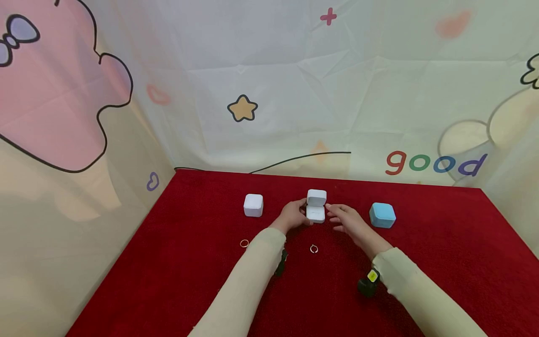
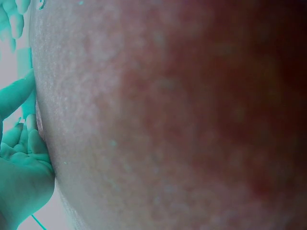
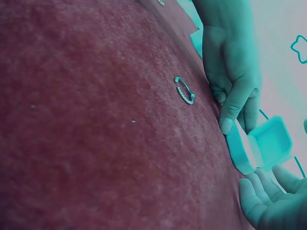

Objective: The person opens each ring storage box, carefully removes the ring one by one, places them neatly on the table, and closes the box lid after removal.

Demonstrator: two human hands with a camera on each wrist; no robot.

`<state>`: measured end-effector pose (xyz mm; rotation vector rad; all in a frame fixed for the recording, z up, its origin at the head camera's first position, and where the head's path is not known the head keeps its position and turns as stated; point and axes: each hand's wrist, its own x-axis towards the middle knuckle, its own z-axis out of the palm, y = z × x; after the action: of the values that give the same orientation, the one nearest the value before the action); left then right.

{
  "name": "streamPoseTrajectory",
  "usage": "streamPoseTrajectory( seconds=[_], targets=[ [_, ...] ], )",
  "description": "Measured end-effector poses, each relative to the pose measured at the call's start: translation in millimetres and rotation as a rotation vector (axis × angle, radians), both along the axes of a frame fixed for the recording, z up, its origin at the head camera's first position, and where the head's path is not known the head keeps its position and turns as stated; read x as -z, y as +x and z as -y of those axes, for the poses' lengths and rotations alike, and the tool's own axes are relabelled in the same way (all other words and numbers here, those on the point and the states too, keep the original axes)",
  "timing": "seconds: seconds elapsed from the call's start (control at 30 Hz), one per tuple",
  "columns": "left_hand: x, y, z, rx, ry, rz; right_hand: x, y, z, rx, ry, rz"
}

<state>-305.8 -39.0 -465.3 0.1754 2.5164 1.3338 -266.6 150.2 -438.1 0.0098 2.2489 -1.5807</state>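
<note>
Head view shows a white, round-cornered box (image 1: 316, 214), its lid (image 1: 316, 197) raised.

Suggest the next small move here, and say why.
Probably the right hand should reach for the ring nearest the open white box: the left hand grips the box, the right appears to hold nothing, and that ring lies on the red cloth.

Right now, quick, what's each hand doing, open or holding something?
Left hand: holding the open white box.
Right hand: open, beside that box; whether it touches cannot be told.
</note>
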Motion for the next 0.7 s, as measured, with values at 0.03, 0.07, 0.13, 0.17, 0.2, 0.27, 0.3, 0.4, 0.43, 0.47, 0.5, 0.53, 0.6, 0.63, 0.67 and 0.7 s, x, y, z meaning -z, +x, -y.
streamPoseTrajectory(
  seconds=[0.03, 0.07, 0.13, 0.17, 0.2, 0.27, 0.3, 0.4, 0.43, 0.47, 0.5, 0.53, 0.6, 0.63, 0.67, 0.7],
  targets=[
    [-0.5, 0.2, 0, 0.001, 0.000, -0.002, -0.4, -0.8, 0, 0.000, -0.005, 0.000],
    [-0.8, 0.2, 0, 0.002, 0.000, -0.004, -0.6, -1.7, 0, -0.001, -0.009, 0.000],
    [-0.6, 0.4, 0, 0.002, 0.000, -0.002, -0.6, -3.6, 1, 0.000, -0.021, 0.003],
    [-0.4, 0.2, 0, 0.003, -0.002, -0.001, -0.5, -4.6, 1, -0.004, -0.026, 0.003],
    [-0.4, 0.3, 0, 0.003, -0.004, 0.000, -0.4, -5.6, 1, -0.006, -0.032, 0.003],
    [0.1, 0.1, 0, 0.003, -0.006, -0.002, 0.1, -7.8, 1, -0.005, -0.042, 0.008],
    [0.1, 0.0, 1, 0.002, -0.005, -0.002, 0.5, -8.9, 2, -0.005, -0.048, 0.010],
    [0.4, -0.4, 1, 0.004, -0.004, -0.007, 1.6, -12.1, 3, -0.002, -0.061, 0.014],
    [0.7, -0.7, 1, 0.004, -0.003, -0.008, 2.0, -13.1, 3, 0.000, -0.064, 0.014],
    [0.9, -0.9, 1, 0.005, -0.002, -0.007, 2.4, -14.0, 3, 0.001, -0.070, 0.017],
    [1.0, -1.0, 1, 0.005, -0.001, -0.005, 2.8, -14.9, 3, 0.002, -0.078, 0.017],
    [1.4, -1.2, 1, 0.006, -0.001, -0.003, 3.2, -16.0, 4, 0.000, -0.083, 0.016],
    [1.1, -1.3, 1, 0.004, 0.000, 0.001, 3.8, -18.4, 4, 0.000, -0.093, 0.016],
    [0.8, -1.1, 1, 0.002, 0.000, 0.004, 4.1, -19.6, 4, -0.001, -0.098, 0.016],
    [0.6, -0.9, 1, 0.001, 0.001, 0.007, 4.3, -20.8, 4, -0.001, -0.101, 0.016],
    [0.4, -0.5, 0, 0.001, 0.003, 0.010, 4.5, -22.0, 4, 0.001, -0.103, 0.018]
  ],
)
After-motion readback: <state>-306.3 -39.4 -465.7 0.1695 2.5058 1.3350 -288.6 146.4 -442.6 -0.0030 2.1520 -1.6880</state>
